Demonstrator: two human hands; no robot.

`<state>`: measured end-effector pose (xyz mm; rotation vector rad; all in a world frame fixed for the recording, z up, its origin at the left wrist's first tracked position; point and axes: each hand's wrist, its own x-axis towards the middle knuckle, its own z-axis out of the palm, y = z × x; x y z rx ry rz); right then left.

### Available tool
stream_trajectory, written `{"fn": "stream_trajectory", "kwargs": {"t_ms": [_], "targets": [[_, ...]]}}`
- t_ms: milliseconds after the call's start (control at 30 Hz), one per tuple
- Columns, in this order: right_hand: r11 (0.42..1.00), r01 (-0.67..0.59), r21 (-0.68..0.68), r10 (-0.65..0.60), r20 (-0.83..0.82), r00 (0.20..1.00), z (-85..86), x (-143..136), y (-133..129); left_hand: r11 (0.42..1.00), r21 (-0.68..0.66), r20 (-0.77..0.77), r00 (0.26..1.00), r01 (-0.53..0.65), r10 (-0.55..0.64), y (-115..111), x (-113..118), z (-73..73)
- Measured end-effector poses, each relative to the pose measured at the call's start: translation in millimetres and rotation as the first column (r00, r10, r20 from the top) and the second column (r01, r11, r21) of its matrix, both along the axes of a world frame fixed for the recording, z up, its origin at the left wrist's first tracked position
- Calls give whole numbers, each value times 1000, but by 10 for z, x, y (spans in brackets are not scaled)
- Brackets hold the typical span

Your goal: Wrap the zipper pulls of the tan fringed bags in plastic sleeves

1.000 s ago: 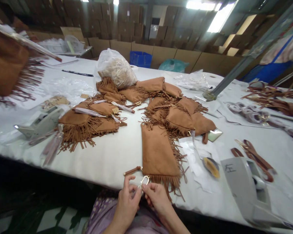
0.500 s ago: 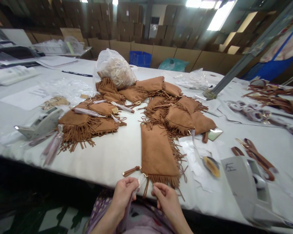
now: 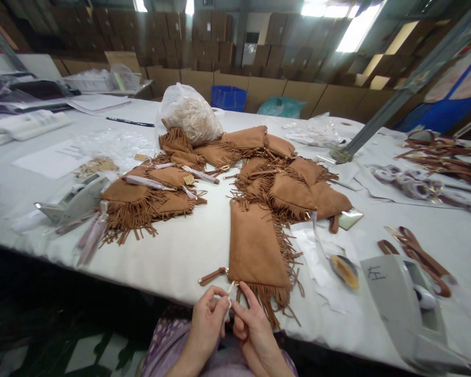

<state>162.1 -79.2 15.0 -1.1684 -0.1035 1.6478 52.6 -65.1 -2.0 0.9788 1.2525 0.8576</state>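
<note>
A brown fringed suede bag [image 3: 257, 246] lies flat at the table's front edge, its fringe along the right and near sides. A leather zipper pull [image 3: 212, 276] sticks out left from its near corner. My left hand [image 3: 207, 320] pinches the end of a strap wrapped in whitish film [image 3: 226, 313], just below that corner. Against it, my right hand [image 3: 255, 327] has its thumb on the wrapped end, and its index finger reaches up to the small metal ring [image 3: 235, 283] at the bag's corner. Fingers partly hide the clasp.
More fringed bags [image 3: 294, 188] are heaped behind, with another pile [image 3: 141, 196] on the left. Grey tape dispensers stand at left [image 3: 74, 199] and right [image 3: 404, 309]. A clear bag of filling [image 3: 190, 115], loose leather straps [image 3: 419, 256] and a slanted metal post [image 3: 396, 99] are also around.
My right hand has moved left and up, from apart beside the fringe to the wrapped strap end and the bag's corner. My left hand keeps its pinch, slightly further right.
</note>
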Motion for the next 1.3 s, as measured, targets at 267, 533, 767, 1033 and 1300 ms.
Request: {"fn": "stream_trajectory", "kwargs": {"t_ms": [267, 533, 767, 1033, 1300], "targets": [[995, -89, 49, 101, -376, 921, 22, 62, 97, 923, -307, 565, 825, 231, -19, 66, -37, -87], [843, -520, -137, 282, 936, 210, 116, 400, 112, 960, -170, 169, 966, 223, -194, 11, -110, -226], [553, -783, -286, -112, 905, -410, 56, -23, 607, 956, 33, -216, 936, 293, -279, -66, -118, -207], [632, -767, -112, -181, 941, -286, -154, 99, 691, 921, 259, -570, 816, 292, -98, 87, -380, -34], [750, -619, 233, -104, 966, 237, -191, 340, 506, 784, 431, -443, 862, 446, -247, 641, -220, 28]]}}
